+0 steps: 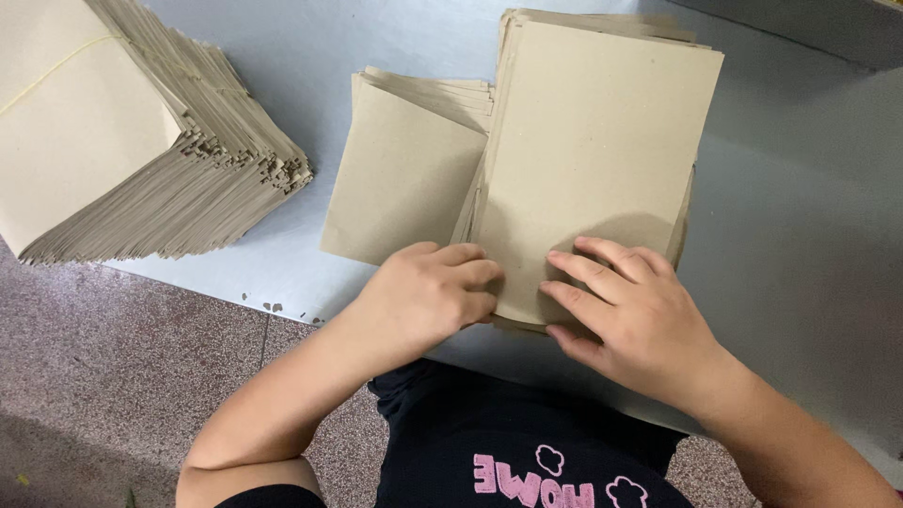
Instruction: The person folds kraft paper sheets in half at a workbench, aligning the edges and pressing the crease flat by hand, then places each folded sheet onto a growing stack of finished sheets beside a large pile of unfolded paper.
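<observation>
A: Where are the hands rn?

B: Both on the near edge of the middle stack of brown paper sheets (pixel 593 160). Left hand (pixel 428 296) is curled, fingers bent onto the stack's lower left corner, touching the top sheet's edge. Can't tell if it actually pinches a sheet or just presses.

A: And the right hand?

B: Right hand (pixel 625 315) lies flatter, fingers spread & stretched leftward across the bottom of the top sheet, palm down, not gripping anything. Fingertips of the two hands sit near each other, w/ a small gap between.

A: Where's that stack?

B: On the grey counter (pixel 800 216), close to its near edge, right in front of the person. Sheets roughly squared up, a bit uneven at the top.

A: Anything else around?

B: Second, lower pile of the same paper (pixel 400 183) just to its left, partly tucked under it. Far left, a tall fanned bundle (pixel 122 141) w/ a thin string around it, well apart, overhanging the counter edge. Speckled floor (pixel 103 376) below.
</observation>
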Tool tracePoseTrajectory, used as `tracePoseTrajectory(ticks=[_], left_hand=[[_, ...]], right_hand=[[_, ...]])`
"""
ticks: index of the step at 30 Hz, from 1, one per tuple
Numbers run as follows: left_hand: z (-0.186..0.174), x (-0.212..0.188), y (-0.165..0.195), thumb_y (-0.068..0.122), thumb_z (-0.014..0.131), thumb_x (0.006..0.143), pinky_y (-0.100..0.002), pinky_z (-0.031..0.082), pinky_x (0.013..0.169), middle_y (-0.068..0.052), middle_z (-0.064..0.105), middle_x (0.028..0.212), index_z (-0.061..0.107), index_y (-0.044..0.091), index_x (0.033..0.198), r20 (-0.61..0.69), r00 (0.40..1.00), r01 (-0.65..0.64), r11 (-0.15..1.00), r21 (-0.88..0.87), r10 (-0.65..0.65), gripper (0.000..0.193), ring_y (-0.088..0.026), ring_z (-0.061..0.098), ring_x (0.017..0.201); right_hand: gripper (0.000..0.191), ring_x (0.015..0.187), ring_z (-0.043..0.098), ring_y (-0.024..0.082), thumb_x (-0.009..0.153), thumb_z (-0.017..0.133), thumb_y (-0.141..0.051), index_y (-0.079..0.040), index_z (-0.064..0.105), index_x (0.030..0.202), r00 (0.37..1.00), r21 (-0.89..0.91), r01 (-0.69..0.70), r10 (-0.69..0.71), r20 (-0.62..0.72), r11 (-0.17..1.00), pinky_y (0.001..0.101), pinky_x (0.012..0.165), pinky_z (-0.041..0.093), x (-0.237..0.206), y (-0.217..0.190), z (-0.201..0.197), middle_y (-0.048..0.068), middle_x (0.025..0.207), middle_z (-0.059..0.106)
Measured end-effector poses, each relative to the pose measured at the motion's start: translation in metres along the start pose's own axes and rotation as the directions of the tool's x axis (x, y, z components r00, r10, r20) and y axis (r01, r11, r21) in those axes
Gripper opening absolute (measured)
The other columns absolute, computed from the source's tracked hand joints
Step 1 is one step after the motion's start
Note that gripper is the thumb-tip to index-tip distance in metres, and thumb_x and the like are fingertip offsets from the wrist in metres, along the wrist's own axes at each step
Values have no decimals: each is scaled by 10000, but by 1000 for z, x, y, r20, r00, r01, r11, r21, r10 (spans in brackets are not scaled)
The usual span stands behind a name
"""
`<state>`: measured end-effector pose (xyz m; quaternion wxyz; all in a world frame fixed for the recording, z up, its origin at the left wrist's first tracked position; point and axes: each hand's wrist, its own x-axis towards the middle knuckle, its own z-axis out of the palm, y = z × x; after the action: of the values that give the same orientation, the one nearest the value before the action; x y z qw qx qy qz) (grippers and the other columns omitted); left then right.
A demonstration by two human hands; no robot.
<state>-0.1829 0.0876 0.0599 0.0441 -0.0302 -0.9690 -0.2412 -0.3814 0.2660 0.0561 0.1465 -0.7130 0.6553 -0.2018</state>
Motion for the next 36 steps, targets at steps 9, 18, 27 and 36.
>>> tracePoseTrajectory(ticks=[9, 18, 27, 36], left_hand=[[-4, 4, -12, 202, 711, 791, -349, 539, 787, 3, 708, 1077, 732, 125, 872, -39, 999, -7, 993, -118, 2, 114, -192, 674, 1087], [-2, -4, 7, 172, 648, 781, -321, 518, 754, -89, 696, 1183, 679, 76, 993, 18, 998, -70, 964, 255, 68, 235, -239, 674, 1173], [23, -8, 5, 227, 791, 903, -449, 522, 1035, -121, 639, 1355, 633, 76, 1222, -342, 930, 124, 991, -52, -135, 386, -295, 624, 1274], [66, 14, 12, 260, 930, 748, -440, 430, 1149, -178, 546, 1425, 556, 29, 1405, -339, 872, -139, 487, -862, -352, 791, -286, 524, 1355]], right_hand=[[414, 1242, 570, 283, 719, 842, -289, -111, 734, 1077, 1000, 26, 5, -5, -1, 1000, 440, 931, 451, 0, 2, 0, 61, 1278, 665], [426, 1272, 554, 305, 732, 832, -291, -93, 723, 1094, 998, -1, -46, 46, 30, 999, 460, 965, 456, 0, -7, -2, 84, 1312, 644], [367, 1189, 629, 354, 806, 761, -213, -93, 722, 1150, 991, -36, -126, 124, -49, 991, 478, 947, 493, 5, -19, 1, 97, 1197, 702], [128, 932, 772, 213, 973, 712, -88, -28, 737, 1083, 964, 852, -13, 234, -129, 524, 316, 853, 593, -37, -1, -10, 99, 1026, 789]])
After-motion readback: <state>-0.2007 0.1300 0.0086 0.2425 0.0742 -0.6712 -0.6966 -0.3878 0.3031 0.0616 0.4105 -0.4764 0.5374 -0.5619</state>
